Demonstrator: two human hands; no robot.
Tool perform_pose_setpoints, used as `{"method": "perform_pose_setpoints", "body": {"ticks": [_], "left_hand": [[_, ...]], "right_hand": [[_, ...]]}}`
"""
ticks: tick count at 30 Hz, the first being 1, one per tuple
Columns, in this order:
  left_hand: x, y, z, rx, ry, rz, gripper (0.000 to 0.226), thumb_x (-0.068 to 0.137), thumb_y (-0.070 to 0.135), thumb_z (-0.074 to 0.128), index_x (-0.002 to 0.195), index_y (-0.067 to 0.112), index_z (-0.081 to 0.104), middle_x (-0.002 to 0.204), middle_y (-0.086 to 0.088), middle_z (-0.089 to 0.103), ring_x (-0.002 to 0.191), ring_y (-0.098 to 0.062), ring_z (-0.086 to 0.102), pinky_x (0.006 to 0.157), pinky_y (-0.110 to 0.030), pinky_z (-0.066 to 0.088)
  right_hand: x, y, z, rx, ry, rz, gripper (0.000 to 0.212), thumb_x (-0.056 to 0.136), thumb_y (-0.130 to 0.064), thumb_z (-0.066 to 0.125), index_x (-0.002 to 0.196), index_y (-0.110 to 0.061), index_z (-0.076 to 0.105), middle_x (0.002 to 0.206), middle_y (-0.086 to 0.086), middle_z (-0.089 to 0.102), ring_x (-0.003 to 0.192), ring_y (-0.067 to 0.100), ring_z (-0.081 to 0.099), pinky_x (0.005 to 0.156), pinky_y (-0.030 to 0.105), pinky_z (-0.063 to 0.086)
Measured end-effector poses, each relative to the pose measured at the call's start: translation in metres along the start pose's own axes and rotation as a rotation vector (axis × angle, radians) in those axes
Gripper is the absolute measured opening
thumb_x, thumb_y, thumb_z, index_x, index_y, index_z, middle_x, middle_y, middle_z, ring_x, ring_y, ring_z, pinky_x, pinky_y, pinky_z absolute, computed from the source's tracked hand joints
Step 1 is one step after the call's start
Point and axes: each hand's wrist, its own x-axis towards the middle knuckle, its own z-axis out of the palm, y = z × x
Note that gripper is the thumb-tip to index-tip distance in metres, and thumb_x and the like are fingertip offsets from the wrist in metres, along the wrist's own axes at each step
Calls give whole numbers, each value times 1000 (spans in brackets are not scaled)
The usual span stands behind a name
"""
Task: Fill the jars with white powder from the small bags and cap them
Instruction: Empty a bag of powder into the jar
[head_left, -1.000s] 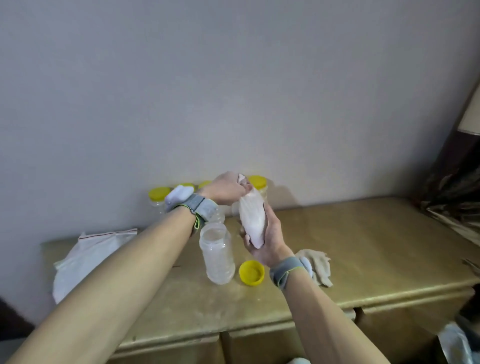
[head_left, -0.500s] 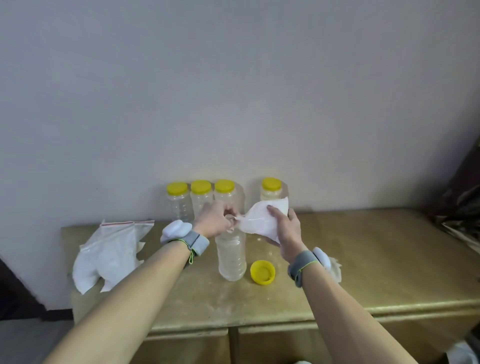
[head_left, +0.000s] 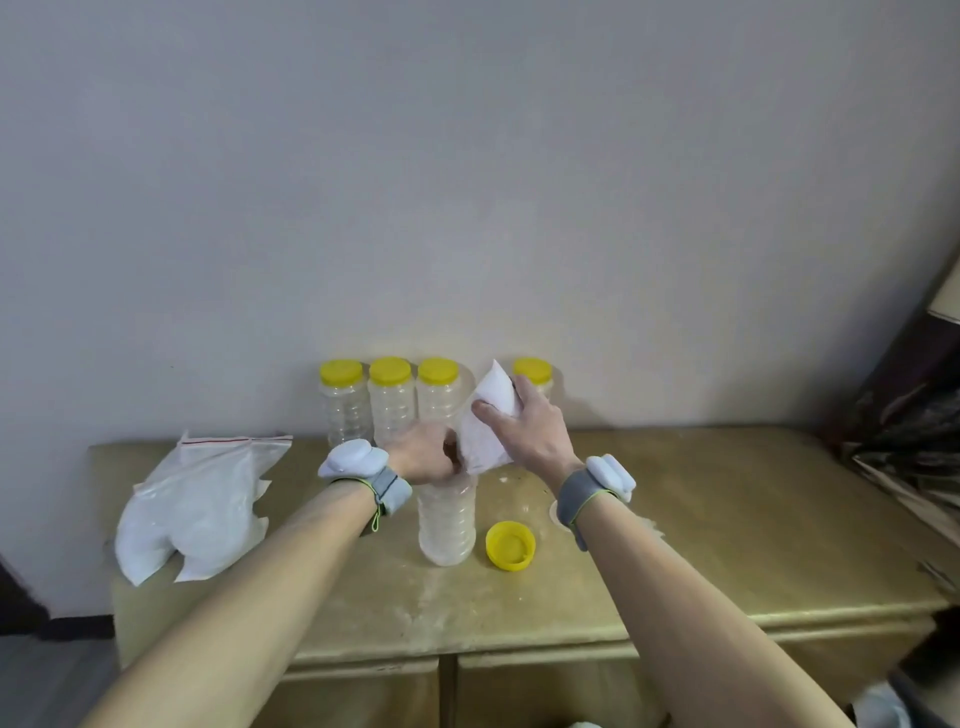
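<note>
An uncapped clear jar (head_left: 448, 525) stands near the middle of the tabletop, with its yellow cap (head_left: 510, 545) lying upside down just to its right. My right hand (head_left: 527, 434) grips a small bag of white powder (head_left: 487, 425), tipped with its upper end high and its lower end at the jar's mouth. My left hand (head_left: 423, 457) holds the bag's lower end at the mouth, hiding the opening. Several capped jars (head_left: 391, 405) with yellow lids stand in a row against the wall behind.
A pile of large zip bags of white powder (head_left: 195, 501) lies at the table's left end. A pale cloth (head_left: 553, 512) is mostly hidden behind my right wrist. Spilled powder dusts the golden tabletop (head_left: 727, 519). Dark clutter stands at the right edge.
The bag has gone from upright in my right hand to tilted over the jar's mouth. My left hand dropped to the jar's mouth. The view lowered and shifted.
</note>
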Motion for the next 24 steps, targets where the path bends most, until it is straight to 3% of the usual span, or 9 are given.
{"method": "perform_pose_setpoints", "body": {"ticks": [3, 6, 9, 12, 15, 18, 21, 24], "left_hand": [[-7, -6, -1, -100, -28, 42, 23, 94, 25, 59, 107, 18, 76, 111, -3, 71, 104, -22, 62, 87, -27, 47], [-11, -16, 9, -165, 103, 65, 23, 89, 23, 63, 104, 19, 80, 120, 0, 65, 113, -22, 59, 97, -28, 44], [-15, -20, 20, -147, 194, 62, 25, 94, 29, 58, 101, 24, 81, 119, 3, 50, 120, -21, 44, 103, -32, 36], [-20, -20, 21, -65, 156, 71, 30, 96, 43, 52, 99, 29, 77, 144, 8, 37, 131, -18, 31, 110, -42, 31], [-24, -22, 20, -76, 34, 85, 37, 92, 59, 56, 103, 30, 76, 155, 10, 30, 138, -17, 33, 109, -40, 33], [-26, -26, 21, -121, -33, 80, 35, 89, 56, 63, 102, 27, 76, 148, 7, 39, 129, -19, 46, 95, -31, 38], [-30, -35, 19, -216, 35, 63, 24, 80, 50, 76, 86, 27, 70, 124, 13, 55, 111, -18, 58, 83, -29, 42], [-36, -43, 17, -339, 114, -38, 52, 65, 45, 85, 101, 23, 54, 104, 9, 60, 96, -17, 60, 80, -32, 49]], "right_hand": [[2, 3, -1, 9, 15, 25, 32, 87, -47, 65, 112, -30, 55, 99, -6, 63, 99, 23, 59, 88, 36, 48], [2, 3, 0, 2, 13, 34, 25, 87, -48, 65, 100, -31, 52, 93, -6, 64, 96, 24, 61, 81, 34, 46], [2, 0, 0, -11, 4, 18, 26, 87, -47, 65, 103, -30, 53, 95, -6, 64, 93, 21, 59, 79, 32, 45], [2, -3, 1, -16, -6, 9, 24, 87, -46, 66, 99, -29, 53, 93, -8, 64, 92, 21, 60, 80, 35, 48], [3, -4, 1, -26, -13, 19, 27, 85, -47, 67, 102, -31, 54, 97, -7, 65, 95, 22, 61, 86, 40, 53], [4, -5, 0, -47, -24, 18, 28, 86, -48, 67, 103, -30, 53, 98, -5, 64, 96, 21, 60, 87, 38, 51], [4, -12, 3, -53, -55, 10, 34, 89, -51, 66, 107, -25, 55, 99, -3, 63, 93, 20, 59, 75, 32, 47], [5, -19, 11, -72, -75, -24, 38, 88, -53, 65, 107, -21, 58, 97, -2, 64, 94, 21, 60, 81, 36, 51]]}}
